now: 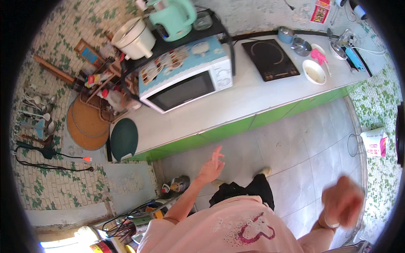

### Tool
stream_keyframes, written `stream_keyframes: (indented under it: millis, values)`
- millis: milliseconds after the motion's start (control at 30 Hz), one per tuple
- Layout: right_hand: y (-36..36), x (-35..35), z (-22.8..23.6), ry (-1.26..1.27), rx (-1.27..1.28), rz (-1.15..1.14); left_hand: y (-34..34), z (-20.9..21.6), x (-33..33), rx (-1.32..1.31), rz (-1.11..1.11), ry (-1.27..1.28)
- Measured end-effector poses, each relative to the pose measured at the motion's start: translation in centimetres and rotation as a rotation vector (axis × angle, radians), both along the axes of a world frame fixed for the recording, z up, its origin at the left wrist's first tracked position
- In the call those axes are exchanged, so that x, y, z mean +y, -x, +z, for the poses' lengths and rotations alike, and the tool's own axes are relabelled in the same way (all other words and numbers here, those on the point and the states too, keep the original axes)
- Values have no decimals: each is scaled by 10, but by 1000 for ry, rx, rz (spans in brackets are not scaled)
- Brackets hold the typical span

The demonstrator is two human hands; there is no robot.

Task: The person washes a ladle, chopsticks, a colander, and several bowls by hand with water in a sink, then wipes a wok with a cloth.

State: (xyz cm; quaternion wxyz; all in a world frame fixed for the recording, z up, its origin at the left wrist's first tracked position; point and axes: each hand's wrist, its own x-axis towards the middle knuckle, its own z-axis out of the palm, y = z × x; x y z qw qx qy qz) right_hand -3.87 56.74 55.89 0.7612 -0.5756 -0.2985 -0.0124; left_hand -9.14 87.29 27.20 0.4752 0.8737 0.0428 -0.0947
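Observation:
My left hand (211, 167) hangs over the floor in front of the green cabinets, fingers stretched out and holding nothing. It is nearest to the counter's front edge but does not touch it. At the lower right, my right hand (344, 202) is raised away from the counter. Motion smears its fingers, so whether they hold anything cannot be made out. A white microwave (185, 86) stands on the white counter (253, 101) ahead of my left hand. Farther right lie a black induction cooktop (270, 60) and a white bowl (314, 72) with some liquid in it.
A mint-green kettle (172, 22) and a white pot (133, 39) sit on the rack above the microwave. A dark green round board (123, 139) stands at the counter's left end. Bottles (175, 184) are on the floor at left. A bag (374, 142) hangs on the right wall.

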Motion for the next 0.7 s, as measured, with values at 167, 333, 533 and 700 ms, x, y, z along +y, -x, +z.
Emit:
stream_keyframes:
  millis: [167,333,533,700]
  values:
    - [-27,-63,-22,-25,-116,84,-101,-31,-141,47,-246,17]
    - [-68,-124,-42,-60,-69,-7,-175,-6,-256,63,-542,92]
    - [-129,-186,-60,-49,-29,-150,-263,-8,-329,71,-660,120]
    - [-194,-230,-67,-18,-12,-293,-354,-42,-368,72,-683,84]
